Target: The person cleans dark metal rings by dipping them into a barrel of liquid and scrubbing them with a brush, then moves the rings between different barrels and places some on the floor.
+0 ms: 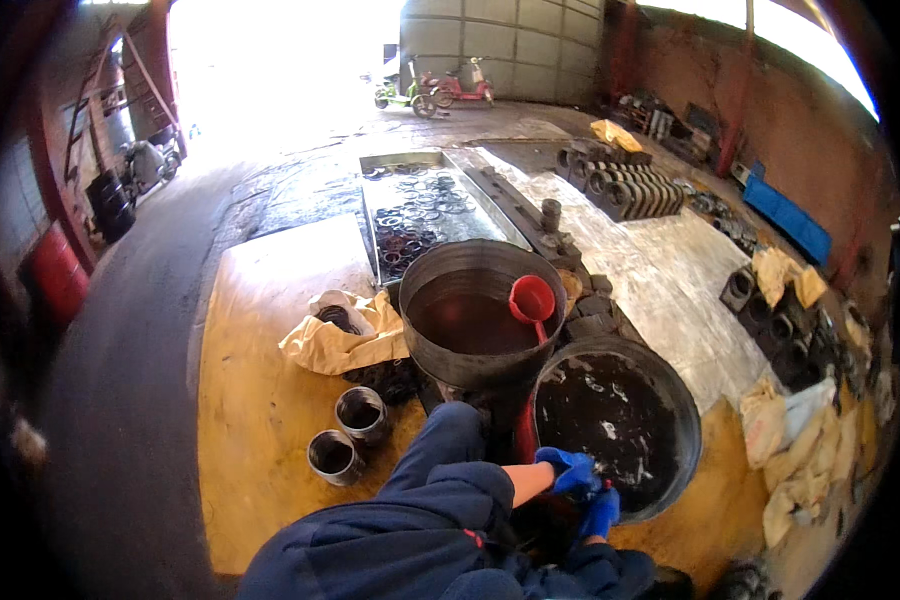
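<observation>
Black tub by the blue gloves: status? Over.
Left hand, right hand: close together, grip unclear. Black tub: hands at near rim, dark inside, pale patches. Red dipper: in neighbouring tub, clear of hands.

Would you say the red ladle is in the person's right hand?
No, the red ladle is at the farther drum, away from the right hand.

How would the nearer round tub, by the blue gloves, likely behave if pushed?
The tub is probably heavy, as it seems to hold dark liquid. Pale patches on the liquid suggest it may slosh. The tub's broad shape makes tipping unlikely.
</observation>
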The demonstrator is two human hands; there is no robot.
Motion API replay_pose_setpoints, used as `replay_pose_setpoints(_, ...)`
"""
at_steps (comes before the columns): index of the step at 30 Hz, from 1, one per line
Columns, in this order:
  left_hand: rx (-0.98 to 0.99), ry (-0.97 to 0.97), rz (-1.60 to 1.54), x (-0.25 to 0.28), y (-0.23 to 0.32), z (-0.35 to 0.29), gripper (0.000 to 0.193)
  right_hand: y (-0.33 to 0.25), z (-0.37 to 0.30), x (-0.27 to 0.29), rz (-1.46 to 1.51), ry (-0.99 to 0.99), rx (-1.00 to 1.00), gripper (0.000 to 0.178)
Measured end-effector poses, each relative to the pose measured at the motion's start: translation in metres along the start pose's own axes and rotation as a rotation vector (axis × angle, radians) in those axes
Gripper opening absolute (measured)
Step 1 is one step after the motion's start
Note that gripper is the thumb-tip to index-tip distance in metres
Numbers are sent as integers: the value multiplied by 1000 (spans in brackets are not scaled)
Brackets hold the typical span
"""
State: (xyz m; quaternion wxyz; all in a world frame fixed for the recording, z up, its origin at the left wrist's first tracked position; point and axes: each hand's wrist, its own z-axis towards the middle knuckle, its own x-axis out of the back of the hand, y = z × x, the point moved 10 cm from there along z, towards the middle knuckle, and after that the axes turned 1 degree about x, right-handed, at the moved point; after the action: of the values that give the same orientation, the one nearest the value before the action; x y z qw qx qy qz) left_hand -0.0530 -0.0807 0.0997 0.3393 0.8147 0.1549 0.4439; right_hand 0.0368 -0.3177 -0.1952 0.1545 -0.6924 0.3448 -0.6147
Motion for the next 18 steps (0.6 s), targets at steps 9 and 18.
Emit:
replay_pose_setpoints(9,-30,77,-286,-40,-37,45,50,-22,4,-35,1148,-420,-35,36)
replay_pose_setpoints(18,-177,113,-545,-57,-62,71,49,-64,-26,18,-48,3,300,37)
